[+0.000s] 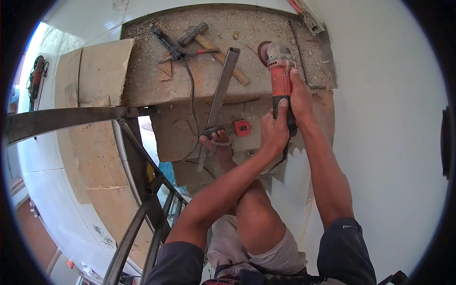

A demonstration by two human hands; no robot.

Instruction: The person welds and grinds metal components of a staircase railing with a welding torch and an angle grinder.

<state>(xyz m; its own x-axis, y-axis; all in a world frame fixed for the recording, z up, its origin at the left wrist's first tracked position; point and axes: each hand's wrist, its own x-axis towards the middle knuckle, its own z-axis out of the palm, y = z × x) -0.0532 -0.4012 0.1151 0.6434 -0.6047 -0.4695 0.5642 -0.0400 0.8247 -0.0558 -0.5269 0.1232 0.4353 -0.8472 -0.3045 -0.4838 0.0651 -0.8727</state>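
A red and black angle grinder (280, 80) with a grey head is held over the cardboard-covered step, its reddish-brown disc (263, 53) facing left. My left hand (275, 128) is wrapped around the black rear handle, thumb on top. My right hand (301, 97) grips the body from the right side. To the left, a metal bar (222, 85) lies slanted across the step edge, with my foot (219, 140) in a sandal resting on it. Close by the foot sits a red tape measure (242, 127).
Farther up lie a hammer (194, 34), a black clamp-like tool (166, 42) with a cable and a red-handled tool (204, 51). A metal railing (71, 121) stands left, a white wall (380, 118) right. A spirit level (308, 18) leans at the top right.
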